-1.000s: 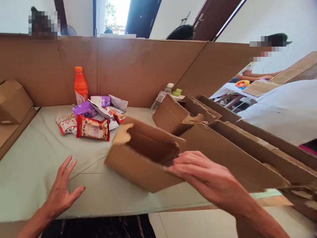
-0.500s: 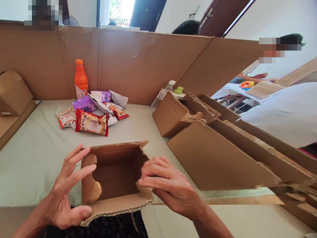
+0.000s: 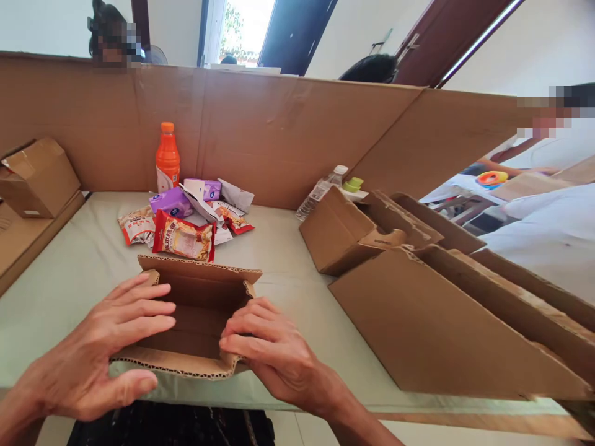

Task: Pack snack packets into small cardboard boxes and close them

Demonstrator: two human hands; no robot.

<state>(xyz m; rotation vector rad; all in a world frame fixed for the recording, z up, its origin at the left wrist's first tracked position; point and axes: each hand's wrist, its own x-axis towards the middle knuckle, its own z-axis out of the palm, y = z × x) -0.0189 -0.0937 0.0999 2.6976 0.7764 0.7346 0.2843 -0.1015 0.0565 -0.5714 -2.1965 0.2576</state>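
Note:
An open-topped cardboard box stands at the near edge of the table, its inside dark and bare. My right hand has its fingers curled over the box's right wall and grips it. On the left side, my left hand is spread along the box, fingers apart and thumb outside the near wall. Part of the left wall is hidden behind it. Just beyond the box lies a pile of snacks: a red snack packet, a purple tissue pack and several other wrappers.
Behind the pile stands an orange drink bottle against a cardboard partition. Large cardboard dividers fill the right side, with a clear bottle behind them. Another box sits at left. A co-worker is at far right.
The box has moved left and away from me, further onto the table. My left hand has shifted along its left side with fingers straighter; my right hand keeps its grip.

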